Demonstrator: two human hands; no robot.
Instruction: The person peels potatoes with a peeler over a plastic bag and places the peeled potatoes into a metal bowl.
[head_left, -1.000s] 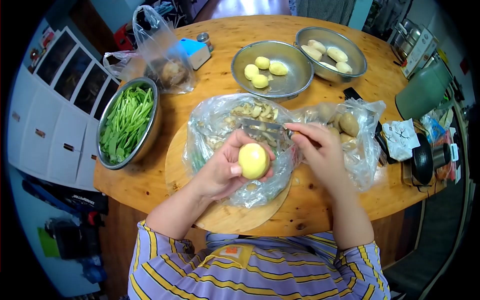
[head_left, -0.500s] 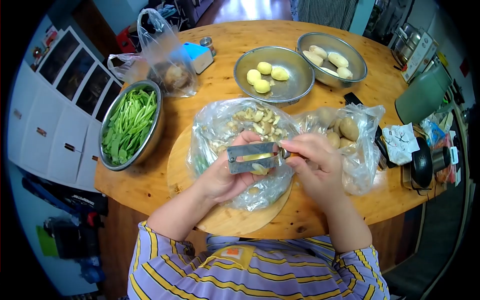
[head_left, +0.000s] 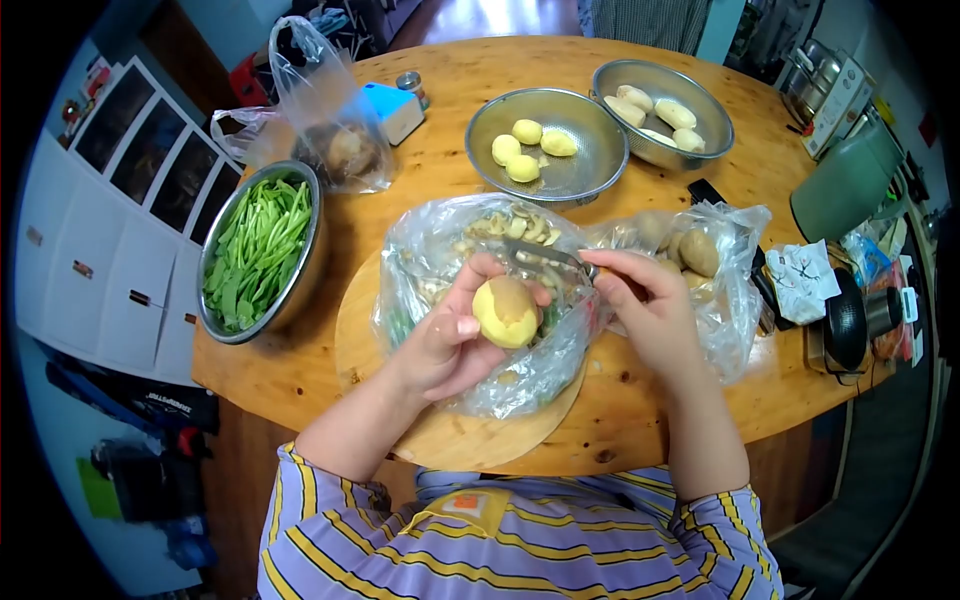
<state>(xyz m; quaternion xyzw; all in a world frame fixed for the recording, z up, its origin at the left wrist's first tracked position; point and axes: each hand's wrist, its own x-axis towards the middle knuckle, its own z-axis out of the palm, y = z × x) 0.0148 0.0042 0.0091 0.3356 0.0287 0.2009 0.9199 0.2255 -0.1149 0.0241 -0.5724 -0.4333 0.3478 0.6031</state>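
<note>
Metal bowl [head_left: 313, 243] w/ leafy greens [head_left: 258, 240] at ctr-L of frame, clear plastic bag [head_left: 303, 72], blue-&-white box [head_left: 400, 116] & small jar [head_left: 410, 88] upper L, white cabinet [head_left: 90, 280] far L, green container [head_left: 845, 188] & metal pot [head_left: 818, 72] upper R.

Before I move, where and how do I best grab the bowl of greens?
I'd take the steel bowl by opposite sides of its rim, coming in from left and right, and support the curved wall from below. It's wide and round, and the greens reach near the rim, so a level hold should spill least.
</note>
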